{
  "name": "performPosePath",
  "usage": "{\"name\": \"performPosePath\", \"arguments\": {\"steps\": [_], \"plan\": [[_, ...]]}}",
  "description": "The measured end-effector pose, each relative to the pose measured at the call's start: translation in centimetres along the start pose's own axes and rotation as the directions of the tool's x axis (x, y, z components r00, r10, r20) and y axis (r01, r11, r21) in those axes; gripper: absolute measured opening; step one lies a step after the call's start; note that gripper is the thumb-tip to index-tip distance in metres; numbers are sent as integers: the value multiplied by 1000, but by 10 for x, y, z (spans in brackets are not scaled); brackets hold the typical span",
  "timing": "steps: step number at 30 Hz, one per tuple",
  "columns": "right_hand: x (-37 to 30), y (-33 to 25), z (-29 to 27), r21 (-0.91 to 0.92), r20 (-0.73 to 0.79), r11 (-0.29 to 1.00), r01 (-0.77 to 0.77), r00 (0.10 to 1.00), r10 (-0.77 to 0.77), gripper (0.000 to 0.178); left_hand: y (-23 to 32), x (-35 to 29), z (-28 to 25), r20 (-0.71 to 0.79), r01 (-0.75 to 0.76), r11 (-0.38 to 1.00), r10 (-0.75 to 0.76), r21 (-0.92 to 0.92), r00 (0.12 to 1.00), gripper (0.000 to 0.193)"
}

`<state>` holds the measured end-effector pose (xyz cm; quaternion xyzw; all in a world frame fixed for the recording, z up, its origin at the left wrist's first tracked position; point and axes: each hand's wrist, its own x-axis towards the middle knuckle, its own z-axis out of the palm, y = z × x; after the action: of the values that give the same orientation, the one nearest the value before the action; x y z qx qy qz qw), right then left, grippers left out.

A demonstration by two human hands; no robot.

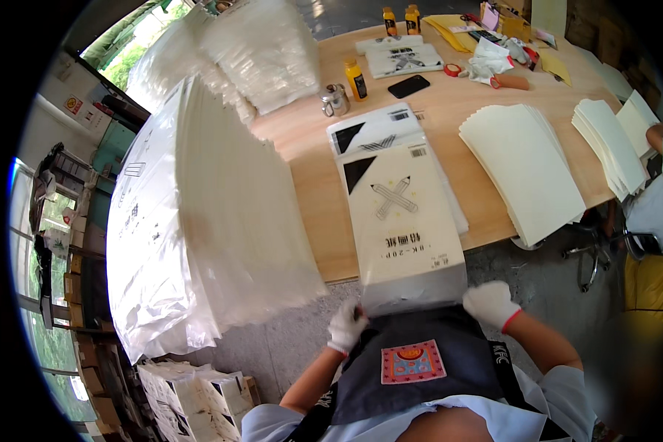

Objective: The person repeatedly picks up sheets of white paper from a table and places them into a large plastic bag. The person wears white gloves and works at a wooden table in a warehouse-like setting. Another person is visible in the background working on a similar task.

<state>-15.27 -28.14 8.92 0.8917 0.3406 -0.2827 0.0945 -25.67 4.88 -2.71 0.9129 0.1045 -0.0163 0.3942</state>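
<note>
A pack of drawing paper [398,243] in a clear plastic bag [412,293] lies in front of me, its near end over the table edge and against my apron. Crossed pencils and a black corner are printed on its cover. My left hand [346,325], in a white glove with a red cuff, is closed at the bag's near left corner. At the near right corner, my right hand [491,303], gloved the same way, is closed with its fingertips on the plastic. Under the pack's far end lies another printed pack [379,125].
Left stands a tall stack of plastic bags [221,221]. Right are fanned white sheets [519,166] and a smaller paper stack [608,144] near a person [659,184]. Beyond lie a phone [409,86], yellow bottle [356,79], metal pot [334,100] and red tape roll [452,70].
</note>
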Motion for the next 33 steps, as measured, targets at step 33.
{"name": "performPosePath", "arguments": {"steps": [33], "plan": [[108,-147,-356,664,-652,34,747,602,-461,45,104,-47,-444,-923,-270,962,60,-49,380,21]]}}
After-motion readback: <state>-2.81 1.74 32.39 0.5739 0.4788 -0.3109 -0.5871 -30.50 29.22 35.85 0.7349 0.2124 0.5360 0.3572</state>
